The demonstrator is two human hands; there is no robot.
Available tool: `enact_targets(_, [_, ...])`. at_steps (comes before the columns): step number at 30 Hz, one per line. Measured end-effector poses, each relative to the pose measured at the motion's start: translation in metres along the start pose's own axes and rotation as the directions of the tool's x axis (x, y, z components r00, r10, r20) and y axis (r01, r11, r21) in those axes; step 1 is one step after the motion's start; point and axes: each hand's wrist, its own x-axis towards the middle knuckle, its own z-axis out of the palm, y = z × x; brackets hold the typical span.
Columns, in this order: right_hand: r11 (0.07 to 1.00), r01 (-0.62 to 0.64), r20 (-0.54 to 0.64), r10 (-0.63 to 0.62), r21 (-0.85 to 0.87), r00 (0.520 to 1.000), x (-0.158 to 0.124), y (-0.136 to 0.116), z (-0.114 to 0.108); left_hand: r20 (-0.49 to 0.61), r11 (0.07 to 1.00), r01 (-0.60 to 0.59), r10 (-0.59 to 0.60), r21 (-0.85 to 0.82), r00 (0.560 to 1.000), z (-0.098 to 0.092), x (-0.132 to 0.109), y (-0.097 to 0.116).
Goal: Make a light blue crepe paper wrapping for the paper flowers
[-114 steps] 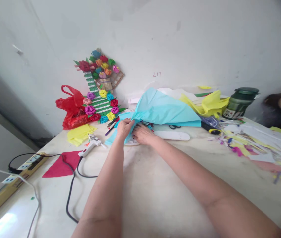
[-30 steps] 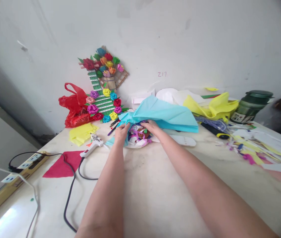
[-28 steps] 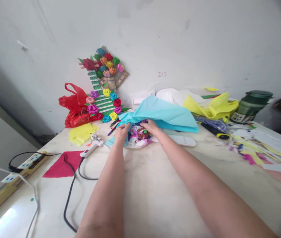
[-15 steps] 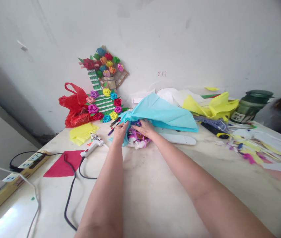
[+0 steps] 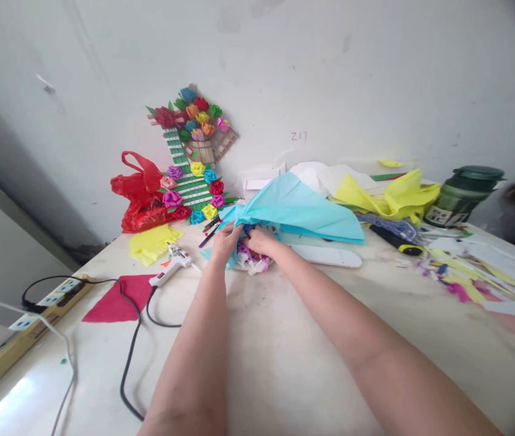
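A light blue sheet of thin paper point(image 5: 302, 209) is gathered at its left end and spreads out to the right like a fan. My left hand point(image 5: 224, 242) pinches its gathered edge. Below the fold lies a heap of crumpled purple and white scraps point(image 5: 255, 263). My right hand point(image 5: 261, 241) reaches under the blue paper into these scraps, fingers curled in and their tips hidden. Whatever they hold cannot be made out.
Left of my hands lie a white glue gun point(image 5: 170, 266) with a black cord, yellow paper point(image 5: 154, 243), red felt-like cloth point(image 5: 118, 298) and a power strip point(image 5: 51, 303). Paper-flower crafts point(image 5: 193, 157) lean on the wall. Rightward are a cutter point(image 5: 393, 240), a green jar point(image 5: 466, 194) and scraps point(image 5: 479, 284).
My right hand has moved slightly left and deeper under the blue paper, its fingers now curled instead of laid over the scraps. The left hand keeps its pinch. The view has shifted a little.
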Motion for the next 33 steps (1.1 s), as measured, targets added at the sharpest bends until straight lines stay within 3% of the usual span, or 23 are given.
enact_targets(5, [0.974, -0.057, -0.298, 0.123, 0.221, 0.947, -0.001, 0.010, 0.009, 0.016, 0.999, 0.042, -0.042, 0.020, 0.999, -0.001, -0.002, 0.003])
enact_targets(9, [0.965, -0.017, -0.425, 0.131, 0.261, 0.896, -0.004, 0.010, 0.013, -0.007, 0.995, 0.071, -0.072, -0.069, 0.997, -0.003, -0.002, 0.002])
enact_targets(13, [0.983, 0.086, -0.393, -0.016, 0.160, 0.919, -0.008, 0.007, 0.013, -0.024, 0.980, 0.074, -0.079, -0.185, 0.997, -0.003, -0.001, -0.001])
enact_targets(17, [0.992, 0.112, -0.307, -0.087, 0.066, 0.948, -0.010, 0.003, 0.011, -0.029, 0.975, 0.073, -0.081, -0.208, 0.996, -0.004, 0.000, -0.003])
enact_targets(20, [0.995, 0.065, -0.330, -0.035, 0.079, 0.943, -0.012, 0.000, 0.010, -0.030, 0.974, 0.085, -0.093, -0.210, 0.995, -0.004, 0.001, -0.004])
enact_targets(26, [0.973, -0.066, -0.494, 0.169, 0.220, 0.853, -0.021, -0.008, 0.005, -0.028, 0.988, 0.072, -0.076, -0.136, 0.997, -0.003, -0.001, 0.001])
enact_targets(33, [0.989, -0.023, -0.329, 0.071, 0.149, 0.942, -0.027, -0.014, 0.000, -0.035, 0.997, 0.072, -0.071, 0.034, 0.997, -0.002, 0.001, 0.001])
